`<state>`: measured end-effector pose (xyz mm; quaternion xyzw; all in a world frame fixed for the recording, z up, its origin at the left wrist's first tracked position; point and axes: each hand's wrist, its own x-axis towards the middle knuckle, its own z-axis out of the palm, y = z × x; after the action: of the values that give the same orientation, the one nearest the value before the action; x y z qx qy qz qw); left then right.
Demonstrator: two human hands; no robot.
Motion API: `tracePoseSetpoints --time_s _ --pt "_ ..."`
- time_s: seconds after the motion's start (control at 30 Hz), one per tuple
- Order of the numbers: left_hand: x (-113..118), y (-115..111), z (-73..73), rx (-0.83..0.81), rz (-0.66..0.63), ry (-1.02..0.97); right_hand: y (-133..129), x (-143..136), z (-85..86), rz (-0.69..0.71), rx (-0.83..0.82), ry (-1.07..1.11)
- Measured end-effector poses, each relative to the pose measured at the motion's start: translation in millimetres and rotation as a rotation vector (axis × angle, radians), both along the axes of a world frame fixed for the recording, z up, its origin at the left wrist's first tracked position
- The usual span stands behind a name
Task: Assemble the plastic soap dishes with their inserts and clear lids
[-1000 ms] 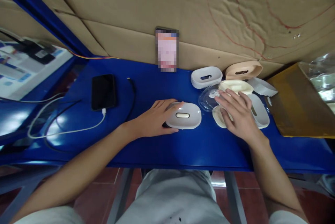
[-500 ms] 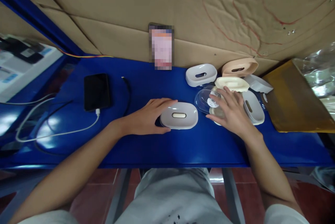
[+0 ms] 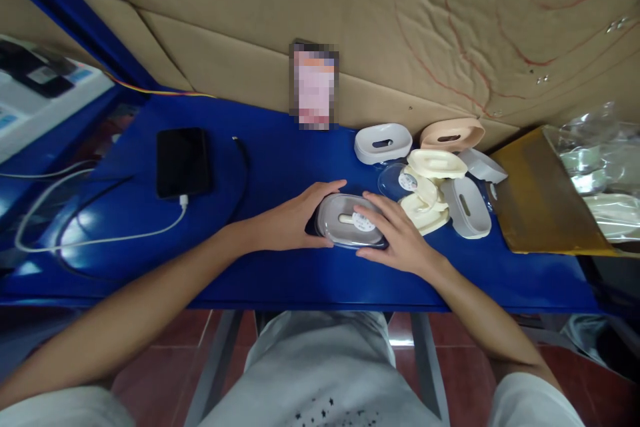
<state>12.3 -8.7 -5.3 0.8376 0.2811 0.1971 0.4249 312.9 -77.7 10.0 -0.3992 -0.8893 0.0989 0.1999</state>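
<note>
A light grey oval dish point(image 3: 333, 214) lies on the blue table between both hands, with a clear plastic cover point(image 3: 345, 238) over it. A round white sticker point(image 3: 363, 221) is on the cover. My left hand point(image 3: 295, 217) curves round the dish's left end, thumb and fingers apart at its far and near edges. My right hand point(image 3: 400, 234) grips the cover's right end, fingers on its top and thumb at the near edge. The dish's two ends are partly hidden by the hands.
Cream, peach and grey oval parts point(image 3: 385, 142) and another clear cover point(image 3: 391, 179) lie at the right, beside an open cardboard box point(image 3: 540, 194) with plastic-wrapped items. A black device point(image 3: 183, 162) with a white cable lies left. A pixelated panel point(image 3: 315, 86) leans at the back.
My right hand has moved left from the group of parts, bringing a clear cover onto the grey dish. My left hand stays at the dish's left end. The view has shifted slightly.
</note>
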Motion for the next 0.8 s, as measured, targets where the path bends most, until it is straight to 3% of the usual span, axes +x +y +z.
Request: tracePoseSetpoints --time_s 0.3,0.57,0.8 --pt "1 -3 0.9 -0.008 -0.043 0.031 0 -6 -4.2 0.0 0.008 -0.02" --pt "1 -3 5.1 0.014 -0.06 0.063 -3 -7 1.8 0.007 0.015 -0.116" --pt "1 -1 6.4 0.016 -0.08 0.058 -4 -12 2.3 -0.057 -0.004 -0.123"
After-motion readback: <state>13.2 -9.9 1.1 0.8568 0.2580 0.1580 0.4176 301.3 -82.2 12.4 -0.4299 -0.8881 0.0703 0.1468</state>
